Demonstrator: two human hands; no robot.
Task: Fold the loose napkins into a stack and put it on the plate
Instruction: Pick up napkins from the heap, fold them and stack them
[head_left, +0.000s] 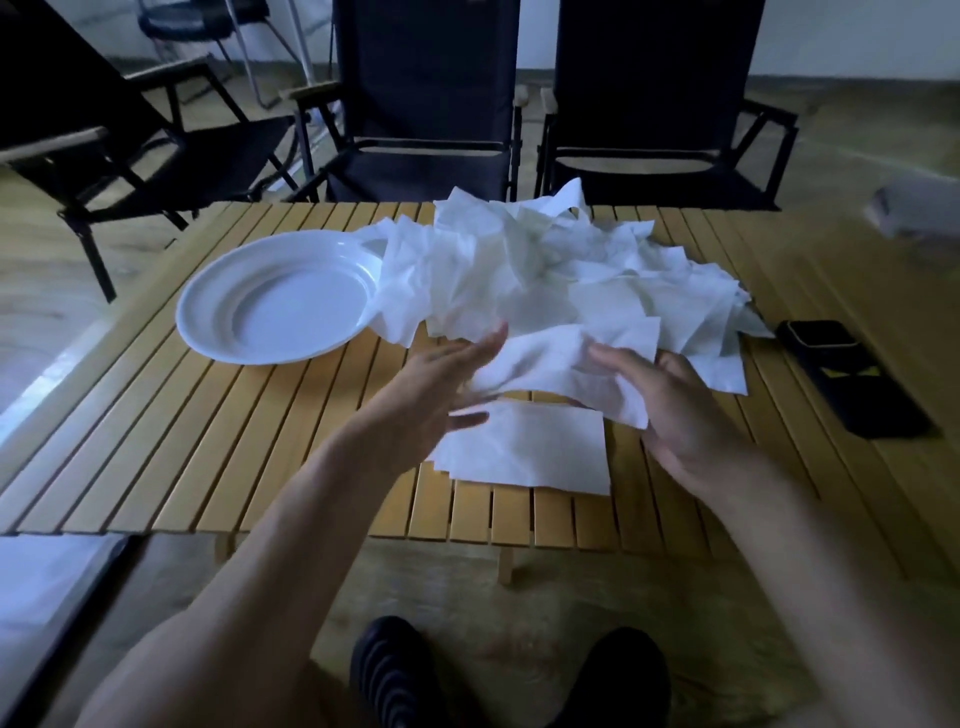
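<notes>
Three dark folding chairs behind a yellow slatted wooden table on a pale wood-look floor, with a flat black phone near the table's right edge. Left of centre, a round white plate, its right rim overlapped by a heap of crumpled loose white napkins; nearer, a flat folded white napkin on the slats, and above it one limp white napkin pinched under the thumb of the right hand, with the left hand apart, fingers straight at its left edge. Blurred beyond telling, a pale object far right; cut off at lower left, a white sheet.
</notes>
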